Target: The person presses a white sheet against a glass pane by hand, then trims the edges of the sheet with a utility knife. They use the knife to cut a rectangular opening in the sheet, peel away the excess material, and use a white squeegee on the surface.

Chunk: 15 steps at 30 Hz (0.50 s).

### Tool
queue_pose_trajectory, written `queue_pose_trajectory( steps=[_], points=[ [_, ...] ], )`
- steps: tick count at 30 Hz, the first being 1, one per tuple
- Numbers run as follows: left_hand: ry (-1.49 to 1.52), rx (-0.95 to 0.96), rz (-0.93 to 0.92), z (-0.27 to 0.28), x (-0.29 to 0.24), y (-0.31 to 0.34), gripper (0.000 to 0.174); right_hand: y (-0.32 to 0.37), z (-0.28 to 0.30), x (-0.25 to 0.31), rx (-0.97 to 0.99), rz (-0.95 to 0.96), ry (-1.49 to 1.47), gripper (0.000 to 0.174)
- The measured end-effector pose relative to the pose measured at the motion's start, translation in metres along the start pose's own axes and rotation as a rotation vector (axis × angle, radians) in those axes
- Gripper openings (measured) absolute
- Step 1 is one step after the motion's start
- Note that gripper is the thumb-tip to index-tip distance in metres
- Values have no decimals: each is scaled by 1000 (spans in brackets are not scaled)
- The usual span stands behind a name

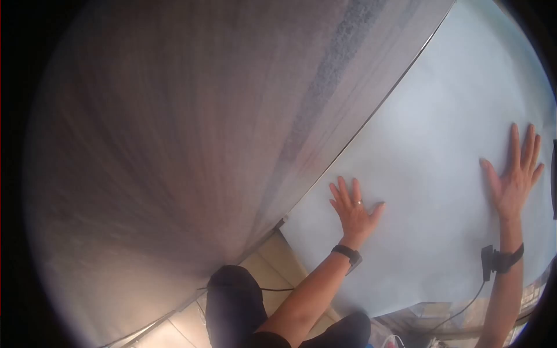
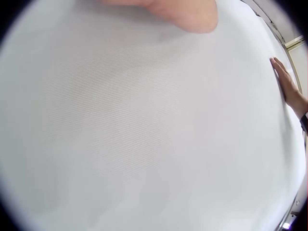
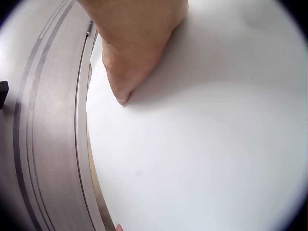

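A wide pale sheet (image 1: pixel 429 151) fills the right side of the head view. My left hand (image 1: pixel 355 214), with a ring on one finger, lies spread on its left part near the seam with a grey panel. Farther right, my right hand (image 1: pixel 513 182) rests on the same sheet, fingers straight and thumb out. In the left wrist view, part of my left hand (image 2: pixel 178 12) shows along the top edge, over the white sheet (image 2: pixel 130 115). The right wrist view has my right hand (image 3: pixel 137 53) against the sheet (image 3: pixel 202 149), most fingers hidden.
The large grey streaked panel (image 1: pixel 174 127) borders the sheet along a thin dark seam. Below are a tiled floor (image 1: pixel 272 261), my dark-clothed knee (image 1: pixel 235 296) and a thin black cable (image 1: pixel 277 289). Another cable hangs from the device (image 1: pixel 487 262) on my right wrist.
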<state>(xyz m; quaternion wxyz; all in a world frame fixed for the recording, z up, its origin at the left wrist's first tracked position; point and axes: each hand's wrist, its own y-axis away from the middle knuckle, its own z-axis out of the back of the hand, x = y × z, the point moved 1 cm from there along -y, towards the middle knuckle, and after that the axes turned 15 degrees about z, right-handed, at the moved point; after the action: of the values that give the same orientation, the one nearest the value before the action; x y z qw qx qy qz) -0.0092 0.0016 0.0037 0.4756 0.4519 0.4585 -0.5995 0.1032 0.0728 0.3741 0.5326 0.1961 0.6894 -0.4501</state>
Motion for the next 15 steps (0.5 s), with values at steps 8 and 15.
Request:
queue_pose_trajectory(
  steps=[8, 15],
  points=[
    [-69, 8, -4, 23, 4, -5, 109, 5, -1, 10, 14, -44, -21, 91],
    [-39, -24, -49, 44, -4, -9, 107, -1, 17, 8, 170, -220, -192, 94]
  ],
)
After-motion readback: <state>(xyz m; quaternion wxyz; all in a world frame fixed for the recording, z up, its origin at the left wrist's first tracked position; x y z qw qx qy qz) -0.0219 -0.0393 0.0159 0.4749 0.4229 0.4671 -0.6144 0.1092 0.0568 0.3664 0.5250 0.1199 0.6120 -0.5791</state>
